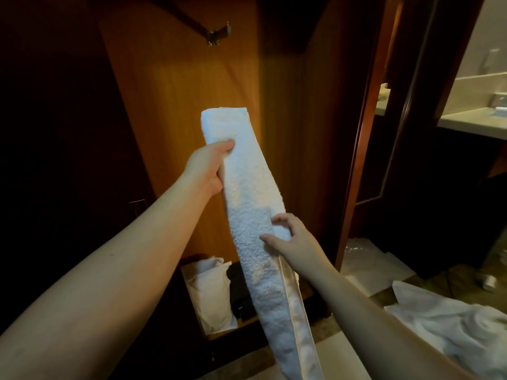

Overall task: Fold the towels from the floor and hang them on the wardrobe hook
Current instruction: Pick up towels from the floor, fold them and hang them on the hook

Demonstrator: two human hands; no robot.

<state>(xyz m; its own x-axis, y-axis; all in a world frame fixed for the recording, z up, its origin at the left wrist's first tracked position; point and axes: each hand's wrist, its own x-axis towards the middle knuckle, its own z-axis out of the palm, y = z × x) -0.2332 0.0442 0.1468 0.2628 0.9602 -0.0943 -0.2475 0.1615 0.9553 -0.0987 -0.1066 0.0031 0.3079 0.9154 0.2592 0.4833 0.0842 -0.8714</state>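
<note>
The left hand [209, 165] grips a folded towel [247, 193] near its top; the right hand [290, 242] pinches it lower. The hook [218, 35] above is bare; more linen [452, 333] lies floorward.

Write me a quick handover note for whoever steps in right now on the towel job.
Left hand holds the folded towel near its top; right hand pinches its edge lower down.
The towel is folded into a long strip, held up in front of the wardrobe, below the hook. The hook is bare.
More white cloth lies crumpled on the floor at right.
Left: hang this towel, then fold and hang the rest.
</note>
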